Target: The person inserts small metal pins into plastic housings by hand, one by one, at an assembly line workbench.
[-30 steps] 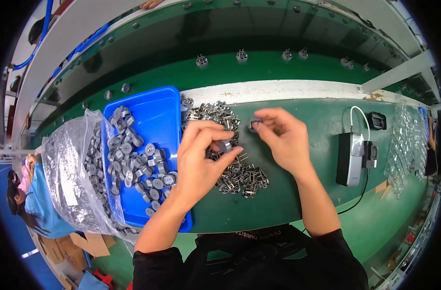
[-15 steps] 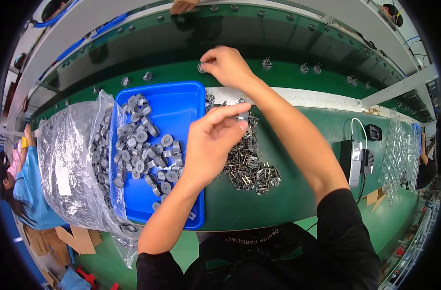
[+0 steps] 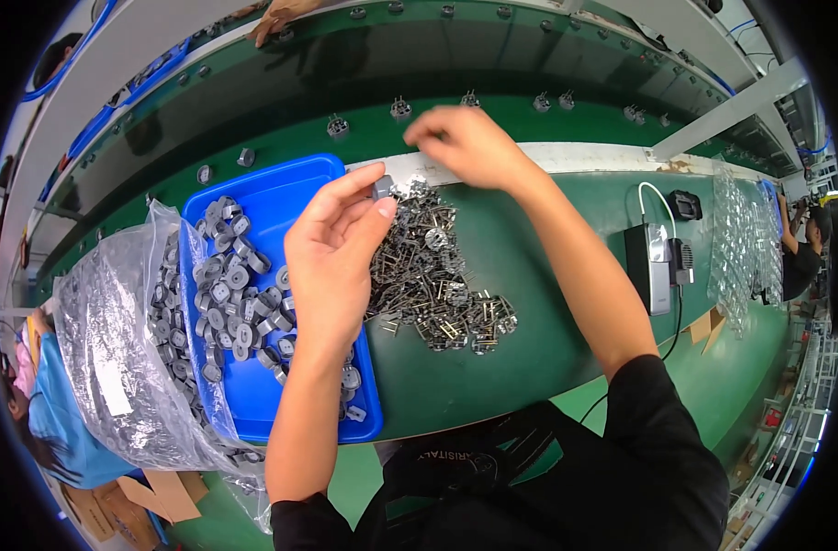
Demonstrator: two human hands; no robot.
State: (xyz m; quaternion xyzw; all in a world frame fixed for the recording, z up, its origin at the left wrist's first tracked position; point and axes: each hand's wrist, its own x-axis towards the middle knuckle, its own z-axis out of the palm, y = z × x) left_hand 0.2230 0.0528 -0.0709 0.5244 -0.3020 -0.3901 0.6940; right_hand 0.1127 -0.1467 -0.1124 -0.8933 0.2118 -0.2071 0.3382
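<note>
Pinching grey cap [image 3: 383, 187], plastic bag [image 3: 106, 321] overlapping blue tray [image 3: 295, 195]

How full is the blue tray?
The blue tray is partly full: grey parts lie inside, but bare blue shows beyond them. The left hand hides some.

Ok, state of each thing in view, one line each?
Left hand: pinching a grey plastic part.
Right hand: loosely curled; no held part visible.
Blue tray: partly filled with grey round parts.
Clear plastic bag: holding more such parts.
Metal pin parts: loose heap on green bench.
Pronged parts: prongs up along green belt.
Cardboard box: flaps open.
Black-and-silver device: white cable looped at its top.
</note>
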